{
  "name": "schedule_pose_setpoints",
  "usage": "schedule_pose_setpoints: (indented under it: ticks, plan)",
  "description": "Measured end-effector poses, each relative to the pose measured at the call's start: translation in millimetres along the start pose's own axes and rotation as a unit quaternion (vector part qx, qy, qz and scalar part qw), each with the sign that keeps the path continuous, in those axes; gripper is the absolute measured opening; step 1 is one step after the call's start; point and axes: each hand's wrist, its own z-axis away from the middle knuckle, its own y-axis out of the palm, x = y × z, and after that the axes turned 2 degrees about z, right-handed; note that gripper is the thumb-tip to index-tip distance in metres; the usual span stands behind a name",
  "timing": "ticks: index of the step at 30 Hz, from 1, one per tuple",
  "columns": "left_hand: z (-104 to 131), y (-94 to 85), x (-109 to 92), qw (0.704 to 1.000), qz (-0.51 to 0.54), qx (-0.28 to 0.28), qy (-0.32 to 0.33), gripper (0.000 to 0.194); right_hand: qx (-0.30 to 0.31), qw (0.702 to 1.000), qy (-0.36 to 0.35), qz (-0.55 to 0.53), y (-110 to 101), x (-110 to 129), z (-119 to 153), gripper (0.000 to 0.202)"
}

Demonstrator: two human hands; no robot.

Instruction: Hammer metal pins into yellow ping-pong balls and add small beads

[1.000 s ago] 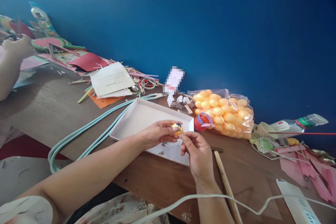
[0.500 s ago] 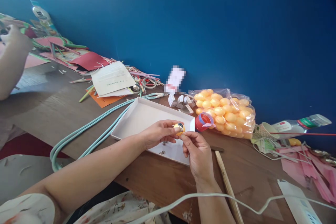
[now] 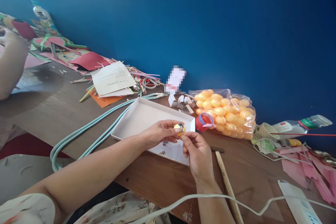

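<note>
Between my hands is a small yellow ball point(image 3: 180, 132) with a dark, shiny piece on its top. My left hand point(image 3: 159, 133) pinches the ball between thumb and fingers. The thumb and forefinger of my right hand point(image 3: 196, 147) are pressed together at its lower right edge; whatever they grip is too small to make out. Both hands are above the near right part of a shallow white box point(image 3: 147, 112). Several little silvery bells or beads point(image 3: 162, 153) lie in the box, partly hidden by my left hand.
A clear bag of yellow balls point(image 3: 225, 112) and a red tape roll point(image 3: 203, 121) lie right of the box. Pale green cords point(image 3: 86, 136) loop at left. A wooden stick point(image 3: 227, 182) and white cable point(image 3: 210, 195) lie nearby. A co-worker's arm point(image 3: 12, 63) is far left.
My hands and the yellow ball stay almost in place. At far left the co-worker's hand has shifted slightly, along with the red item near it.
</note>
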Motion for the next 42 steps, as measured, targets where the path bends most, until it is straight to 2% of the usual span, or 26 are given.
schedule_pose_setpoints:
  ticks: [16,42]
  plan:
    - [2.1,1.9,-2.4,1.000,0.001,-0.003,0.004,0.040,-0.012,1.000,-0.011,0.020,0.7,-0.2,1.1,0.018]
    - [1.4,1.0,0.3,1.000,-0.002,-0.001,0.000,0.041,0.013,1.000,-0.009,0.025,0.1,4.5,1.1,0.017]
